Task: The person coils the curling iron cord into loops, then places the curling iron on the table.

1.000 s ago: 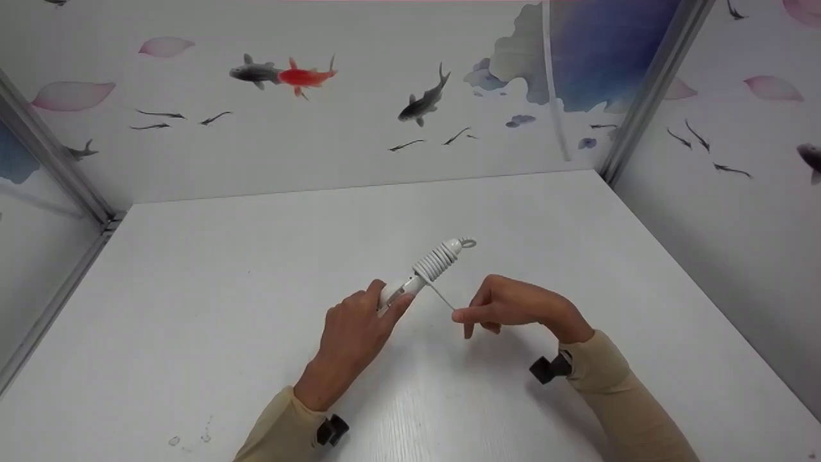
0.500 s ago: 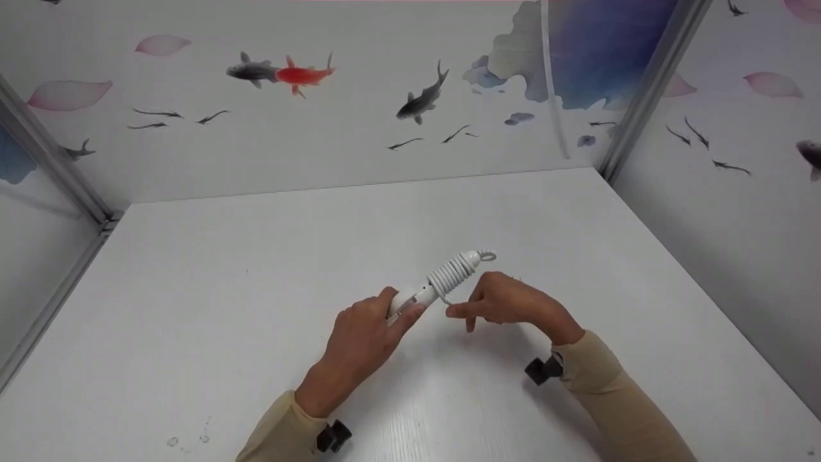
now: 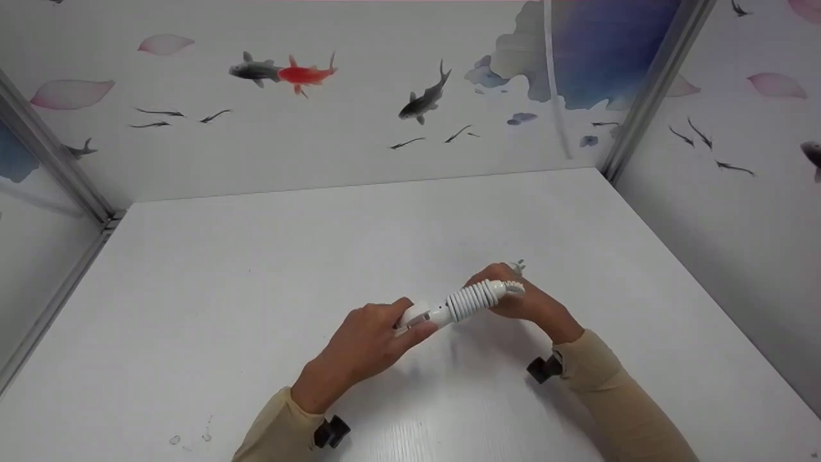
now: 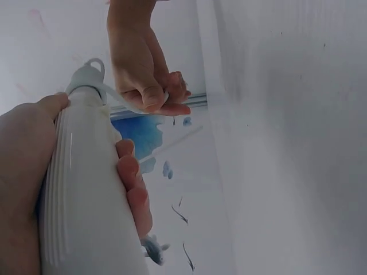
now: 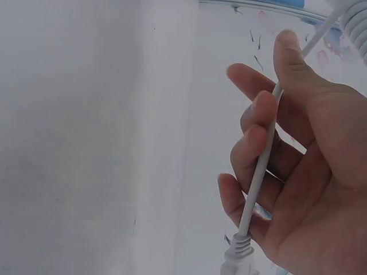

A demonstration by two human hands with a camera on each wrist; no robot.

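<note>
My left hand [image 3: 369, 337] grips a white wand-shaped electric appliance [image 4: 92, 189] by its thick end, fingers and thumb round the body. It looks like a hair styling iron, though its exact kind is unclear. White cord coils [image 3: 473, 301] wrap tightly round the narrower part, and a small loop of cord shows at the tip. Just behind the coils is my right hand [image 3: 532, 307], partly hidden by them in the head view. Its curled fingers hold the loose power cord [image 5: 261, 166], seen in the right wrist view. The plug end [image 5: 238, 255] hangs out below the little finger.
Both hands are above a white tabletop [image 3: 256, 269]. White panels printed with fish and petals [image 3: 359, 128] stand at the back and sides, joined by metal corner posts [image 3: 654, 96]. Each wrist carries a small black camera [image 3: 545, 369].
The appliance has moved right and toward me and lies more level. Its coils now pass in front of my right hand, hiding the cord stretch that showed between them. The plug has come into sight.
</note>
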